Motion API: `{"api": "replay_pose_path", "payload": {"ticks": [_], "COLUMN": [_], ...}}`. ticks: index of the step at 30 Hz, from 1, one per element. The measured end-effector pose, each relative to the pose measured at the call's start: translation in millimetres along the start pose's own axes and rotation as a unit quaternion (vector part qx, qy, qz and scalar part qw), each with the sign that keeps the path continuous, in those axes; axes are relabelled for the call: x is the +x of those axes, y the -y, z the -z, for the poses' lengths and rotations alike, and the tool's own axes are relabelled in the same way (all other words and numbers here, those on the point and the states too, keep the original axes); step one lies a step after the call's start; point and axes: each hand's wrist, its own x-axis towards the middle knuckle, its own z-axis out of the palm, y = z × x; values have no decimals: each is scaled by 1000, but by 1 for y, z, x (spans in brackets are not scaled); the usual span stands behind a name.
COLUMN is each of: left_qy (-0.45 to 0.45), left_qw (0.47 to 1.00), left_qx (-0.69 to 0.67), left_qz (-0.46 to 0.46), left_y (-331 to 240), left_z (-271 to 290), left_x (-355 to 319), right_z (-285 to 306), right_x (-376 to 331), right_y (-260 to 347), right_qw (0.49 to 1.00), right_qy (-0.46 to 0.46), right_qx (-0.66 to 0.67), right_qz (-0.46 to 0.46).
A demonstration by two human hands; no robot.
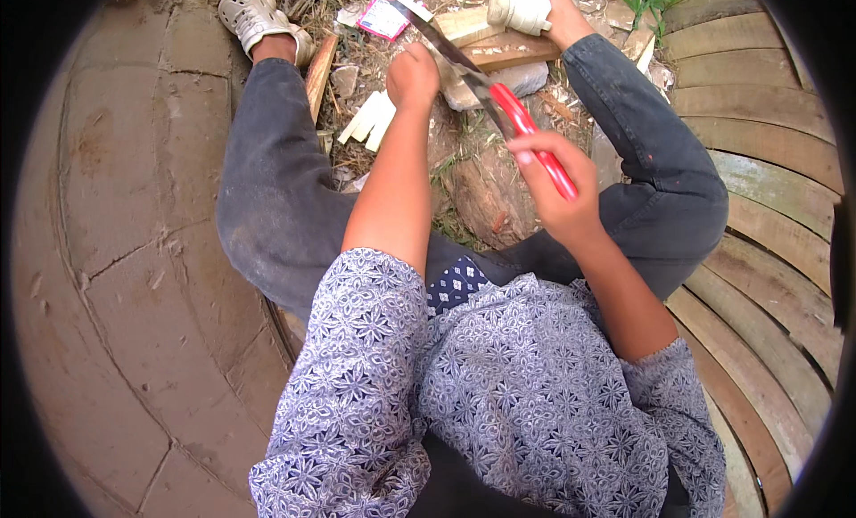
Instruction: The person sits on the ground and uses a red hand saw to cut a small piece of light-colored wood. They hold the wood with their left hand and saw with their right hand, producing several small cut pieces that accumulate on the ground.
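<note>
My right hand (562,188) is wrapped round the red handle of a long dark-bladed knife (437,38). Its blade slants up and to the left, tip toward a pink-and-white packet (385,17) on the ground. Just left of the blade, my left hand (413,76) is closed in a fist. Whatever its fingers may hold is hidden. Beneath the blade, to its right, are a wooden piece (510,51) and a paler piece of wood (465,24). Several pale split sticks (368,119) lie left of my left wrist.
A grey stone (517,79) sits below the wooden piece, and a brown log or stump (481,197) lies between my legs. Wood chips litter the ground. A cracked earthen surface (134,250) spans the left, a slatted wooden structure (767,175) the right. My light clogs (254,17) stand at the far side.
</note>
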Motion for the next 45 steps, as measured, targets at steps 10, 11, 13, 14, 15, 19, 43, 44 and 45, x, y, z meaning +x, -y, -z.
{"api": "replay_pose_path", "payload": {"ticks": [10,11,13,14,15,19,43,44,45], "left_qy": [-13,-17,-28,-32,-35,-31,-36,-28,-19], "left_qw": [1000,1000,1000,999,999,999,998,998,997], "left_qx": [0,5,8,9,10,15,1,-8,-17], "left_qz": [11,10,2,-1,-4,-12,-59,-64,-68], "left_y": [3,-2,-3,-3,-4,4,3,1,0], "left_z": [2,2,3,2,1,3,-2,-3,-2], "left_x": [2,-1,-9,-10,-10,2,-9,-11,-12], "right_z": [23,28,26,25,17,-9,1,1,3], "right_x": [-40,-46,-34,-24,-6,33,2,-1,-4], "right_y": [11,12,10,9,5,0,-20,-23,-25], "right_qw": [998,996,997,997,997,999,992,992,992], "right_qy": [1,1,4,2,4,20,-13,-15,-19], "right_qx": [19,29,24,19,30,40,96,100,98], "right_qz": [-62,-86,-75,-69,-65,-30,-82,-81,-79]}}
